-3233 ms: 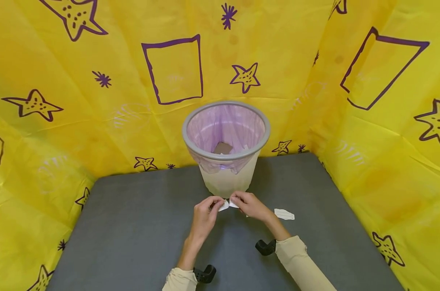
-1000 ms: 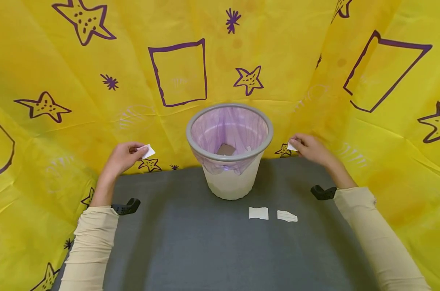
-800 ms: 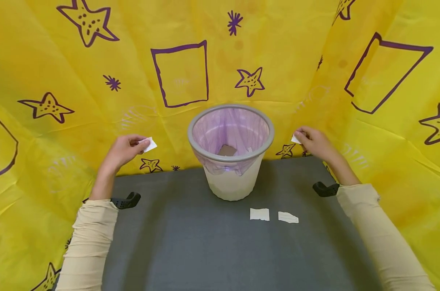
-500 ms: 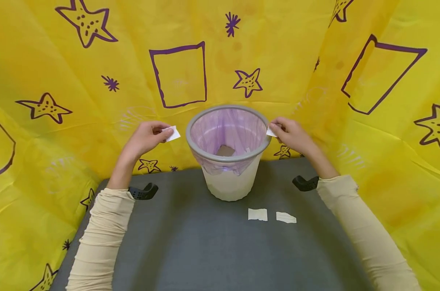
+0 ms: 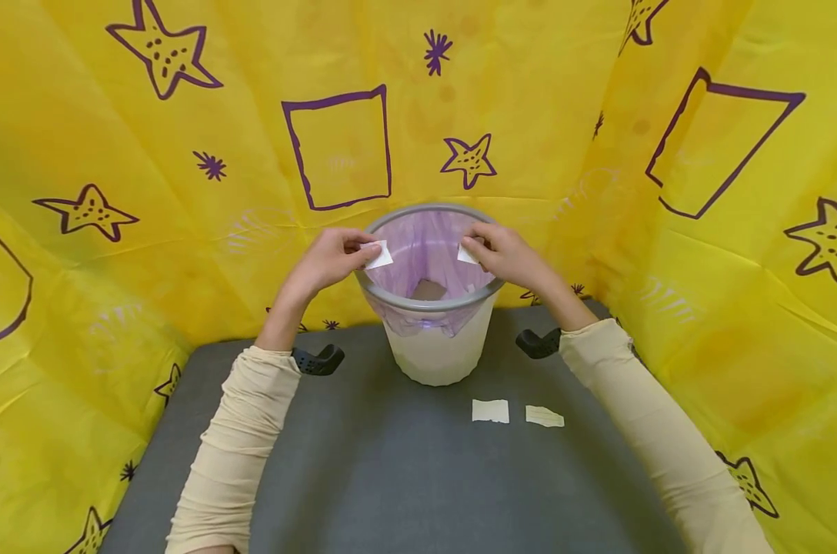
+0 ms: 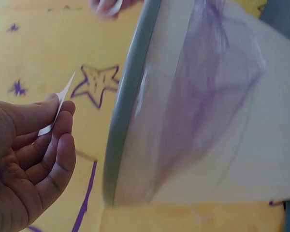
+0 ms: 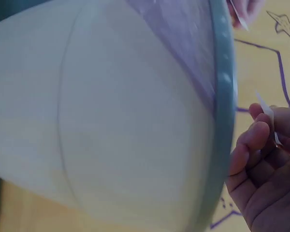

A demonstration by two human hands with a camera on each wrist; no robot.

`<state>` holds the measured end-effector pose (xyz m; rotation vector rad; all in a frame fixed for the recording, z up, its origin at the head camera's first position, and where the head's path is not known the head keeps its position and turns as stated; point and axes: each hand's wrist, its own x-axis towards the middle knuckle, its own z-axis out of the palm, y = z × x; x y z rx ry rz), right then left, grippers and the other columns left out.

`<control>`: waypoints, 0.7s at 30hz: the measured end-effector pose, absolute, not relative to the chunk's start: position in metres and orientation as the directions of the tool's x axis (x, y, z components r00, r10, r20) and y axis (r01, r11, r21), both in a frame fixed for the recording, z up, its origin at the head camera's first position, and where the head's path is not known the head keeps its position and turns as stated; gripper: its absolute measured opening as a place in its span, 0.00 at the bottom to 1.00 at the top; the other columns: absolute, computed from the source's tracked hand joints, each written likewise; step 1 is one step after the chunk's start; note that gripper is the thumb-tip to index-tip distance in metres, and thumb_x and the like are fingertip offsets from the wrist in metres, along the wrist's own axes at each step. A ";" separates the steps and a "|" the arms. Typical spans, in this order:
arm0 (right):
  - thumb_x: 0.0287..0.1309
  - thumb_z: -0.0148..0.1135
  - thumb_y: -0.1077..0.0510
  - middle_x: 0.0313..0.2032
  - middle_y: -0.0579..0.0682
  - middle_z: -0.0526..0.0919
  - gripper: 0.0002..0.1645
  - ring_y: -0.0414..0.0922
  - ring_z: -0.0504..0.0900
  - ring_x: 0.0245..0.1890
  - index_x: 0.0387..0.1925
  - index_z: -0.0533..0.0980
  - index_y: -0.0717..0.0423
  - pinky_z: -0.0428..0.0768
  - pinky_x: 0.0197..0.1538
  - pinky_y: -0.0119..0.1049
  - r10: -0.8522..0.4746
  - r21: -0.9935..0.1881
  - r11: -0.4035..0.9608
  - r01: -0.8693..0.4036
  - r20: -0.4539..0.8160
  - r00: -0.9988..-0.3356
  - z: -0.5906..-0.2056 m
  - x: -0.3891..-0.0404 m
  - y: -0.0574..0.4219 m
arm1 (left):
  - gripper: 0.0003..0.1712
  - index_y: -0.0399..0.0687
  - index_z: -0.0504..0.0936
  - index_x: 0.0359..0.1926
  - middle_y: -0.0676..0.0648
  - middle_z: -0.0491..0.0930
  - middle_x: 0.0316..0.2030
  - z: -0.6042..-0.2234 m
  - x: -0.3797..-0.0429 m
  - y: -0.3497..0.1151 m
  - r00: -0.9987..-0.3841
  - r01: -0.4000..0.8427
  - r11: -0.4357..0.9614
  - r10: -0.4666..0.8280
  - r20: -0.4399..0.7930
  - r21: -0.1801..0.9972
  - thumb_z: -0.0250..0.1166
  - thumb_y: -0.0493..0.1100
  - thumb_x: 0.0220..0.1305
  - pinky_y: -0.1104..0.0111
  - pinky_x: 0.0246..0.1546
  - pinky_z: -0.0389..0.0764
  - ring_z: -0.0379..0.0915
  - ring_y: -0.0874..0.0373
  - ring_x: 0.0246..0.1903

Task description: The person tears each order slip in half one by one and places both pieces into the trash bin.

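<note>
My left hand (image 5: 335,258) pinches a small white paper scrap (image 5: 380,255) between thumb and fingers, over the left side of the bin's opening. Opposite it, my right hand (image 5: 503,251) pinches another white paper scrap (image 5: 467,255) over the right side. Below both is a pale waste bin (image 5: 438,354) with a grey rim (image 5: 428,304) and a purple liner bag (image 5: 428,231). A brown piece (image 5: 428,290) lies inside the bin. In the left wrist view the scrap (image 6: 61,104) stands clear of the rim. The right wrist view shows the other scrap (image 7: 268,113) near the rim.
Two torn paper pieces, one squarish (image 5: 491,411) and one pointed (image 5: 545,416), lie on the grey table (image 5: 391,477) in front of the bin, to the right. Yellow cloth walls (image 5: 252,154) with purple drawings stand behind and at both sides.
A paper held between both hands near the table is now in two parts, one per hand. The hands spread wide apart, then came in from both sides over the bin.
</note>
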<state>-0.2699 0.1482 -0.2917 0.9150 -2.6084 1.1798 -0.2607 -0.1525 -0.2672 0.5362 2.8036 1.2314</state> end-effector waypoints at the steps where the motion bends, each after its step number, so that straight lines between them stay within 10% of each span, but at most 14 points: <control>1: 0.71 0.51 0.58 0.19 0.50 0.70 0.11 0.42 0.69 0.18 0.35 0.75 0.60 0.68 0.25 0.30 -0.479 -0.634 0.504 -0.586 0.359 -0.801 -0.292 -0.271 0.143 | 0.18 0.40 0.82 0.53 0.39 0.82 0.44 -0.268 -0.261 -0.147 -0.937 0.306 0.626 0.333 0.109 0.717 0.60 0.46 0.69 0.70 0.39 0.78 0.77 0.51 0.41; 6: 0.71 0.51 0.58 0.21 0.54 0.75 0.11 0.48 0.75 0.22 0.35 0.75 0.61 0.73 0.29 0.36 -0.479 -0.583 0.542 -0.605 0.378 -0.792 -0.294 -0.275 0.126 | 0.18 0.40 0.81 0.53 0.40 0.82 0.45 -0.267 -0.265 -0.125 -0.918 0.364 0.647 0.371 0.140 0.670 0.60 0.47 0.69 0.64 0.42 0.80 0.78 0.50 0.41; 13: 0.73 0.45 0.48 0.63 0.62 0.70 0.29 0.57 0.69 0.64 0.67 0.64 0.59 0.65 0.68 0.54 -0.444 -0.483 0.663 -0.572 0.362 -0.820 -0.300 -0.275 0.122 | 0.31 0.40 0.70 0.64 0.40 0.73 0.63 -0.274 -0.268 -0.110 -0.915 0.403 0.745 0.318 0.247 0.532 0.59 0.56 0.68 0.52 0.66 0.67 0.66 0.45 0.64; 21: 0.71 0.45 0.39 0.69 0.57 0.66 0.33 0.56 0.62 0.70 0.70 0.63 0.49 0.58 0.72 0.57 -0.427 -0.425 0.718 -0.551 0.357 -0.831 -0.303 -0.273 0.129 | 0.29 0.42 0.72 0.63 0.41 0.71 0.64 -0.278 -0.267 -0.108 -0.896 0.438 0.760 0.326 0.301 0.481 0.59 0.55 0.69 0.51 0.70 0.61 0.61 0.45 0.67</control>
